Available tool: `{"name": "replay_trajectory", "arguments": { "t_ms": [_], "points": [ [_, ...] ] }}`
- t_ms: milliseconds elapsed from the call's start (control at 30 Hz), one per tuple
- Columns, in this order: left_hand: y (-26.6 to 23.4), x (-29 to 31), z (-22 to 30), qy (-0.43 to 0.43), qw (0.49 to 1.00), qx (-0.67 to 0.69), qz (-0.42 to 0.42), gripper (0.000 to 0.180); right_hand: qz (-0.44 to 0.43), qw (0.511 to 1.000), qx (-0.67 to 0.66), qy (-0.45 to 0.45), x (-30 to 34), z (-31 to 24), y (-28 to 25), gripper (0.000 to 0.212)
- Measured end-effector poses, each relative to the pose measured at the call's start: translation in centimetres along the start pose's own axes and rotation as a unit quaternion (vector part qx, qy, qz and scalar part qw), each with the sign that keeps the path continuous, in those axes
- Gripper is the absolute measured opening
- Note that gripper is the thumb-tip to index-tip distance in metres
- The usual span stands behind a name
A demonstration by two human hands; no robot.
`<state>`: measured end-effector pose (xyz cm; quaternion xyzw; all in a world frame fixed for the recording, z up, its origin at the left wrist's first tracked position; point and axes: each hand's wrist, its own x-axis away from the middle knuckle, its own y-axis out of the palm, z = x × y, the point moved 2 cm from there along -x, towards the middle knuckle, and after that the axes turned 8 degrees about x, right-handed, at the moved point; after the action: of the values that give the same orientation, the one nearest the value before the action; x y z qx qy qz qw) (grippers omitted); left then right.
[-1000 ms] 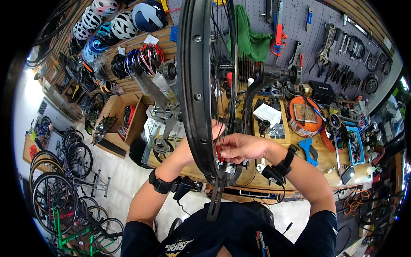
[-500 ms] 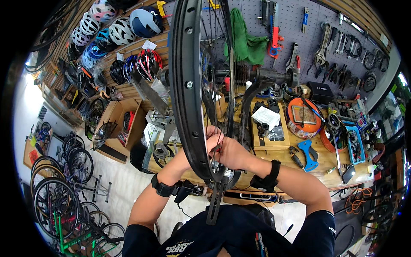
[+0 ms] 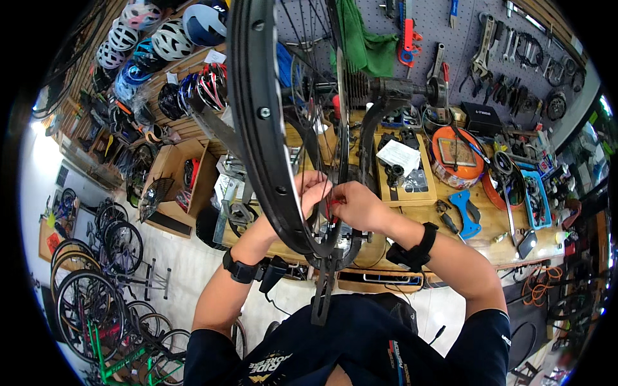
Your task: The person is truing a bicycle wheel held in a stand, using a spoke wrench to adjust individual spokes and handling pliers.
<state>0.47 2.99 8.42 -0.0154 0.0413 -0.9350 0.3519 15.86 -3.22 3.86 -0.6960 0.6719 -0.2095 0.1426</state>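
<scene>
A black bicycle wheel rim (image 3: 248,109) stands upright in a dark truing stand (image 3: 376,122), its spokes running up to the hub. My left hand (image 3: 311,188) reaches in behind the near side of the rim, thumb and finger pinched on a spoke. From the other side, my right hand (image 3: 358,204) is closed, thumb and forefinger pinching a small red spoke wrench (image 3: 333,207) by the spokes just above the bottom of the rim. Part of my left hand is hidden by the rim.
The wooden bench (image 3: 425,248) bears a cardboard tray (image 3: 407,196), an orange round tin (image 3: 457,164), a blue-handled tool (image 3: 465,215) and a blue bin (image 3: 536,199). Tools hang on the pegboard (image 3: 444,19). Helmets (image 3: 172,40), an open carton (image 3: 168,209) and bicycles (image 3: 96,302) are to the left.
My view has shifted, so the wheel sits higher and further left. My fingers have parted a little, the right hand moving slightly right and showing more of the red wrench.
</scene>
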Motion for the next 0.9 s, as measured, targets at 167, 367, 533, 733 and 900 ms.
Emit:
{"name": "replay_trajectory", "arguments": {
  "t_ms": [167, 367, 533, 733, 900],
  "points": [
    [0.1, 0.5, 0.5, -0.057, 0.996, 0.065, -0.013, 0.035, 0.089, 0.994, -0.057, 0.008, -0.7, -0.3, -5.1, 0.017],
    [0.0, -0.3, -1.4, -0.042, 0.993, 0.106, -0.019, 0.03, -0.079, 0.971, -0.221, 0.047, 4.8, -3.4, -3.7, 0.021],
    [-0.1, -0.9, -2.0, -0.028, 0.996, 0.067, -0.052, 0.041, 0.032, 0.968, -0.245, 0.045, 5.3, -3.0, -1.9, 0.023],
    [-0.4, -1.3, -2.5, -0.04, 0.997, 0.034, -0.054, 0.047, -0.044, 0.964, -0.251, 0.075, 4.5, -2.1, -0.8, 0.024],
    [-0.1, -1.2, -2.5, -0.025, 0.996, 0.06, -0.057, 0.044, -0.071, 0.967, -0.237, 0.061, 4.0, -2.4, -0.7, 0.025]
  ]
}}
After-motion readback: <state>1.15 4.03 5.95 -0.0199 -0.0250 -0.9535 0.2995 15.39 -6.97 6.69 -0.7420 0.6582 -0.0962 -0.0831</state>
